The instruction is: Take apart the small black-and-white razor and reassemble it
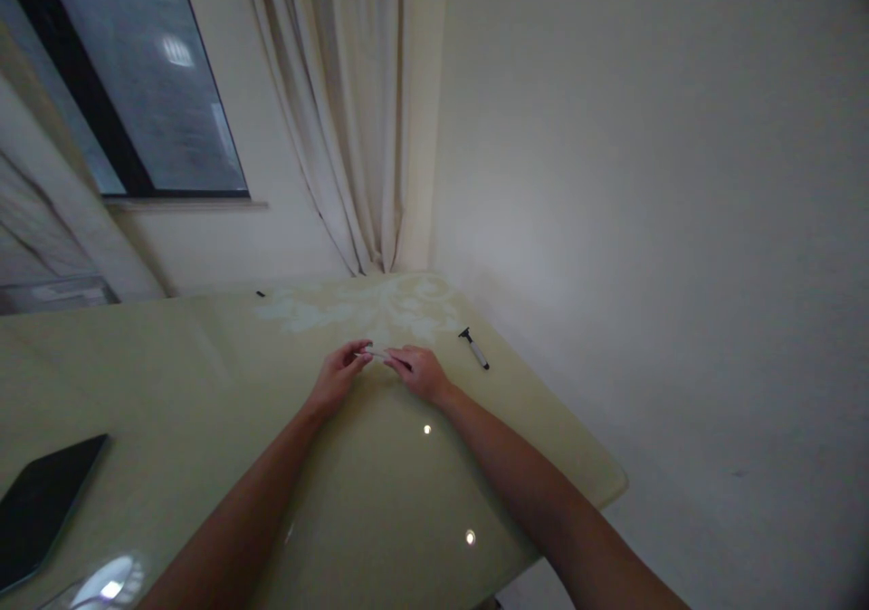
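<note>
Over the middle of the table, my left hand and my right hand meet around a slim grey-handled razor. The fingers of my left hand pinch its left end, where a dark bit shows. Its right end is closed in my right hand, with a dark tip showing by the fingers. My fingers cover much of it. Another razor, with a black head and a grey handle, lies on the table to the right of my right hand, apart from it.
The glossy pale-green table runs to a wall on the right. A dark flat tablet-like object lies at the left. A small black piece is near the back edge. Beyond stand a curtain and a window.
</note>
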Demonstrator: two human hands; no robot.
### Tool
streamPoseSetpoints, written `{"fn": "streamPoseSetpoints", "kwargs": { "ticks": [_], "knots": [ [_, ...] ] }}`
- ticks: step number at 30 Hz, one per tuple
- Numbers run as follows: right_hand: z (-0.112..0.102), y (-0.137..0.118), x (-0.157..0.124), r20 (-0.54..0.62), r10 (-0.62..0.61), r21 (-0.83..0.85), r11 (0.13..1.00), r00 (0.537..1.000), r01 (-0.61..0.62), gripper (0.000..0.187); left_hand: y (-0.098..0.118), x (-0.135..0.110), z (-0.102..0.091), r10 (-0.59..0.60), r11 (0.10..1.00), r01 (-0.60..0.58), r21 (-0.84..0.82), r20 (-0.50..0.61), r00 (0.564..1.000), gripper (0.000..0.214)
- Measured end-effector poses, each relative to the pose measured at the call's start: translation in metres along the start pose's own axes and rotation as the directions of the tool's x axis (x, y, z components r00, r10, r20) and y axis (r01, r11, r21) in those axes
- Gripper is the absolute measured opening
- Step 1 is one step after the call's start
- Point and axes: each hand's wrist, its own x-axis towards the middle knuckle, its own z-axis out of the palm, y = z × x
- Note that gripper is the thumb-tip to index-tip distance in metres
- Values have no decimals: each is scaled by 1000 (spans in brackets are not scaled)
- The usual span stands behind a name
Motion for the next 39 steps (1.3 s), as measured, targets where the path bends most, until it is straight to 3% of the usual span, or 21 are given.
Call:
{"fn": "streamPoseSetpoints", "kwargs": {
  "ticks": [3,7,11,15,20,27,32,39],
  "knots": [
    [-11,-3,5,-149,79,-12,997,986,-81,37,-1,0,0,18,1000,-18,13,6,1000,58],
    [-57,0,17,-392,180,40,983,902,-179,45,0,-3,-2,46,995,-46,83,-4,999,53],
    [-103,30,11,-433,253,11,961,865,-275,36,3,-8,2,77,984,-76,159,2,997,52],
    [-123,70,-15,-449,412,-119,851,793,-511,35,12,-8,27,112,960,-132,246,92,989,44],
    [-132,94,-37,-347,585,-297,673,733,-677,32,19,0,80,129,899,-216,380,241,962,38],
    [-125,101,-45,-290,595,-404,634,750,-659,27,23,20,141,-8,828,-62,557,122,993,35],
    [-121,102,-47,-285,571,-386,666,770,-638,21,27,26,157,-33,799,-39,600,109,993,35],
    [-124,95,-45,-343,615,-251,668,710,-701,26,28,16,153,-17,759,-90,645,158,987,41]
  ]
}}
